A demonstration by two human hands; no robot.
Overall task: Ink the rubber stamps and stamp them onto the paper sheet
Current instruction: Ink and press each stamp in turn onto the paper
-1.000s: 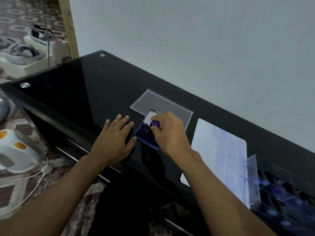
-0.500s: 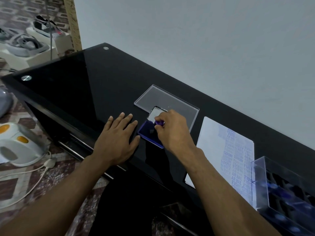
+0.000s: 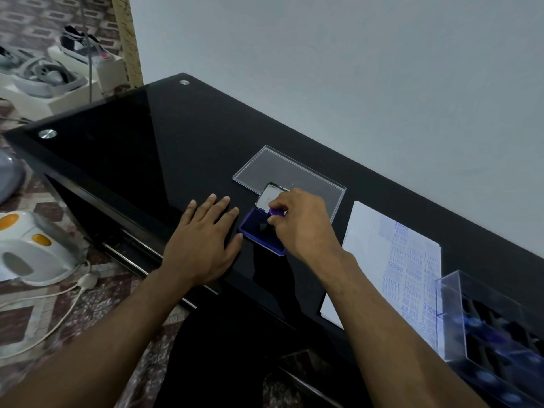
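Head view: stamp (image 3: 276,212) between right fingers (image 3: 275,205).

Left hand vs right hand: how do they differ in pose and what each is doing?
The left hand lies flat on the black table, fingers straight and spread, holding nothing; the right hand is curled, pinching a purple stamp. The left hand rests beside the ink pad, thumb at its edge; the right hand is over the pad, pressing the stamp onto it. Both are bare, reaching in from the near edge.
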